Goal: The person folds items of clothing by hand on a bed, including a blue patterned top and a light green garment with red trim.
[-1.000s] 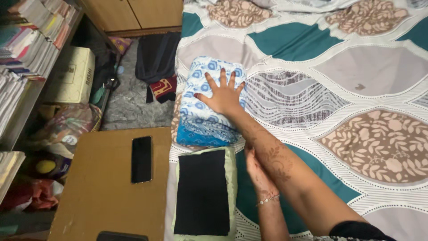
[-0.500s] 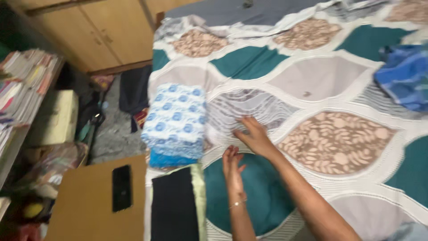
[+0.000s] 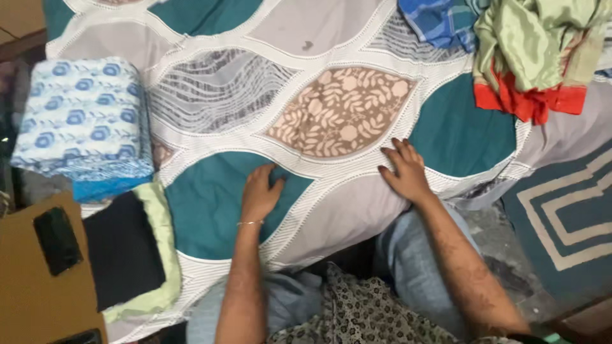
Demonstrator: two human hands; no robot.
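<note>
Patterned teal, grey and beige bedspread (image 3: 331, 114) covered bed. Left hand (image 3: 260, 191) lay flat on teal patch near bed's near edge, palm down, holding nothing. Right hand (image 3: 403, 171) flat, fingers spread, empty, at near edge. Folded blue-and-white floral cloth stack (image 3: 83, 121) sat at bed's left edge, nearer left hand. Crumpled green-and-red garment (image 3: 529, 57) lay at far right corner, nearer right hand.

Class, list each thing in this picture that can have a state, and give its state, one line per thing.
Left hand: empty, flat on the bedspread.
Right hand: empty, fingers spread, flat on the bedspread.
Bedspread: spread out over the bed.
Blue floral cloth: folded, in a stack.
Black cloth: folded flat, on a pale green cloth.
Green and red garment: crumpled, unfolded.
Blue checked cloth: bunched, unfolded.
Phone: screen dark, lying flat.
</note>
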